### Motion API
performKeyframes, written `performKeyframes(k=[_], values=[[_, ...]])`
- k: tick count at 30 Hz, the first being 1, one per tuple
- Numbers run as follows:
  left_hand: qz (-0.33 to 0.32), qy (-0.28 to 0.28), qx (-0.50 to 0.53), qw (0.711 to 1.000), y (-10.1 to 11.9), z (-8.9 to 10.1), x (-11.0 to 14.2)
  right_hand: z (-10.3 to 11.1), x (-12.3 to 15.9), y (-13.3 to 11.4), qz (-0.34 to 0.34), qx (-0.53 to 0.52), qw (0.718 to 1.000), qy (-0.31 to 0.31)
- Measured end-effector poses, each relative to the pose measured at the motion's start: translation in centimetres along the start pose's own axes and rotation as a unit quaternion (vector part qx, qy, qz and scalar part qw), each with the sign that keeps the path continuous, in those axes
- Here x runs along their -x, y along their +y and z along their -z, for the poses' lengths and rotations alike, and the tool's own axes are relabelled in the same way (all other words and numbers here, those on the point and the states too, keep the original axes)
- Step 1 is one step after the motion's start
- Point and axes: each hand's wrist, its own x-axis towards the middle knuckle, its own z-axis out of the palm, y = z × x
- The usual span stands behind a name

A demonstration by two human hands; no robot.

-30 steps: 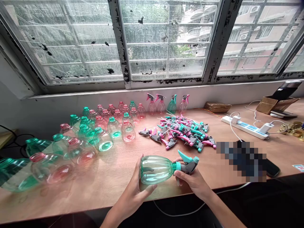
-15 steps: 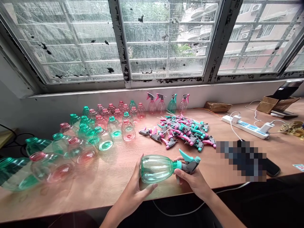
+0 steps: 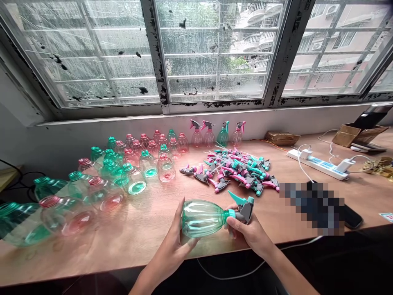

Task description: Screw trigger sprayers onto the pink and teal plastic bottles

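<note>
A clear green spray bottle [image 3: 202,218] lies on its side in the air above the table's front edge, its base to the left. My left hand [image 3: 178,241] wraps round the base end. At the neck, my right hand [image 3: 245,231] has thumb and fingers closed on the teal collar of the trigger sprayer [image 3: 244,209]. This sprayer is grey with a teal lever, and it sits on the bottle's mouth. Just behind lies a heap of pink, teal and grey trigger sprayers [image 3: 236,168].
Several open pink and green bottles [image 3: 132,178] stand on the wooden table [image 3: 144,229] at left. By the wall are several bottles with sprayers fitted [image 3: 208,135]. To the right are a white power strip [image 3: 319,164], a phone [image 3: 353,217], cables and a cardboard box [image 3: 346,133].
The sprayer head has turned slightly on the bottle's neck, its lever shifting left. Both hands stay in nearly the same place.
</note>
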Motion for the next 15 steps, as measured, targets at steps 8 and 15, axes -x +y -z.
performKeyframes(k=[8, 15], values=[[0.038, 0.012, -0.075, 0.996, 0.70, 0.27, 0.28, -0.17, 0.02, -0.34, -0.011, 0.000, 1.000, -0.007], [0.010, 0.001, -0.005, 1.000, 0.50, -0.05, 0.24, -0.21, -0.04, -0.23, -0.016, -0.002, 1.000, -0.007]])
